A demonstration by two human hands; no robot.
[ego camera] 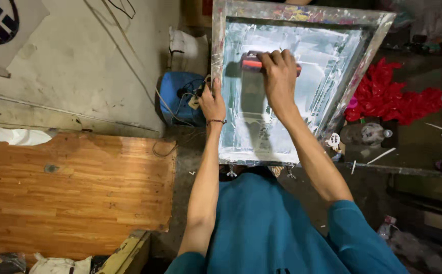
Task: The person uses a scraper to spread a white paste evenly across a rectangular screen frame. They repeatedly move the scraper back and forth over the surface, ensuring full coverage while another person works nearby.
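While left hand (pixel 212 101) steadies screen frame (pixel 219 61), right hand (pixel 280 76) grips squeegee (pixel 252 63)

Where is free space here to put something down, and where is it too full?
Free: the wooden board on the left, bordered by the grey wall and the concrete strip beside the left hand. Crowded: right of the screen frame, with red cloth, bottle and scraps.

A: State the position of each hand.
B: The right hand (pixel 280 76) grips the red-handled squeegee (pixel 254 63) on the mesh of the screen-printing frame (pixel 221 40). The left hand (pixel 213 103) rests on the frame's left edge.
A: State adjacent items.
B: A blue container (pixel 176 96) with cables stands just left of the frame. Red fabric (pixel 391 96) lies to its right. A wooden board (pixel 73 187) lies lower left.
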